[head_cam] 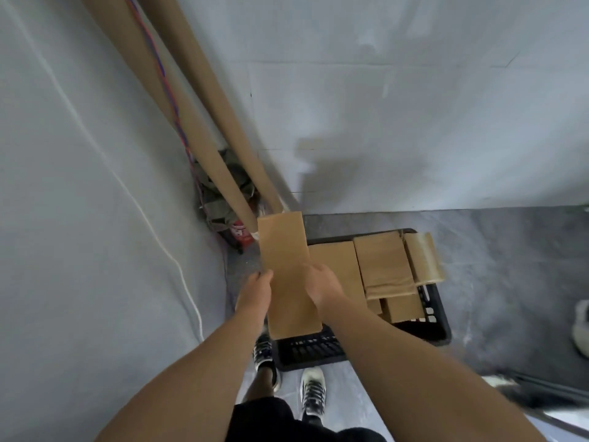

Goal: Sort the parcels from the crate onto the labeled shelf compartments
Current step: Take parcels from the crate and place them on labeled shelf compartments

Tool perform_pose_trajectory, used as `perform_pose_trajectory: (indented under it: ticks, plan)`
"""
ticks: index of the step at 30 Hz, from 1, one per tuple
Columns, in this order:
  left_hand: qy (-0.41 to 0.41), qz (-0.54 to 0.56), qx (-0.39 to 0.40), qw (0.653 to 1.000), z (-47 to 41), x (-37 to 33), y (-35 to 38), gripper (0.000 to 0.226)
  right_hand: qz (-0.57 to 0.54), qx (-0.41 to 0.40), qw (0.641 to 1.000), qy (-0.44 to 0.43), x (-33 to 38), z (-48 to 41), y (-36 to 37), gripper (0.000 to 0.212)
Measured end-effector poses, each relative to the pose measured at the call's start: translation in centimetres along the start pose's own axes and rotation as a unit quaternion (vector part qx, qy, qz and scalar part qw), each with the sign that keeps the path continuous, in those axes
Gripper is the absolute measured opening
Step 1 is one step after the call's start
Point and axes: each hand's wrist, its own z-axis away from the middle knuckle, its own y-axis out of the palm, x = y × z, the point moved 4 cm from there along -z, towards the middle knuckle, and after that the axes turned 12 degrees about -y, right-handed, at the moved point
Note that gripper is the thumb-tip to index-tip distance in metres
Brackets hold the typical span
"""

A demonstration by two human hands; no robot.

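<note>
Gripping parcel (285, 250) by both long edges: left hand (256, 290) at nine o'clock, right hand (322, 287) at three, likely steadying it above crate (441, 330) before shelving.

Bare storage corner, white walls (382, 106), grey floor (510, 266), leaning cardboard tubes (204, 122), black crate (436, 327)
</note>
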Motion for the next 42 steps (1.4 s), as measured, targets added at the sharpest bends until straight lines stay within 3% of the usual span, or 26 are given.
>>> perform_pose_trajectory:
  ticks: [6, 11, 13, 18, 23, 27, 33, 35, 38, 40, 42]
  plan:
    - [-0.039, 0.017, 0.018, 0.999, -1.2, -0.8, -0.2, 0.040, -0.073, -0.001, 0.995, 0.062, 0.3, -0.8, 1.1, 0.055]
    - [-0.077, 0.071, 0.064, 0.992, 0.1, -1.6, -0.4, 0.081, -0.173, -0.017, 0.980, 0.101, 0.4, -0.2, -0.1, 0.075]
    - [-0.066, 0.086, 0.074, 0.991, 1.2, -2.3, -0.3, 0.080, -0.205, -0.013, 0.973, 0.106, 0.7, 0.1, -0.6, 0.083]
    - [-0.023, 0.169, 0.096, 0.981, 5.4, -3.5, -0.1, 0.054, -0.258, -0.023, 0.964, 0.064, 2.4, 2.3, -3.6, 0.075]
    - [0.038, 0.196, 0.137, 0.970, 9.7, -4.1, 0.3, 0.061, -0.342, -0.013, 0.939, 0.015, 2.8, 5.6, -6.4, 0.078]
    - [0.082, 0.192, 0.156, 0.965, 13.5, -3.4, 0.7, 0.064, -0.369, -0.004, 0.929, -0.030, 2.2, 8.5, -8.0, 0.061]
    - [0.133, 0.218, 0.222, 0.941, 18.0, -1.4, 0.3, 0.078, -0.374, 0.001, 0.921, -0.109, 1.5, 12.3, -8.7, 0.080]
    - [0.160, 0.208, 0.223, 0.939, 19.4, -0.8, -0.3, 0.068, -0.374, -0.007, 0.919, -0.128, 1.6, 13.5, -8.9, 0.082]
    - [0.193, 0.181, 0.230, 0.937, 21.2, 0.3, -1.2, 0.056, -0.374, 0.023, 0.913, -0.161, 2.0, 15.1, -8.6, 0.104]
    - [0.215, 0.177, 0.239, 0.930, 22.5, 1.0, -2.0, 0.049, -0.362, 0.028, 0.912, -0.193, 2.3, 16.6, -8.8, 0.094]
    - [0.239, 0.167, 0.233, 0.928, 23.3, 1.5, -2.8, 0.041, -0.346, 0.009, 0.914, -0.211, 2.4, 18.3, -9.4, 0.066]
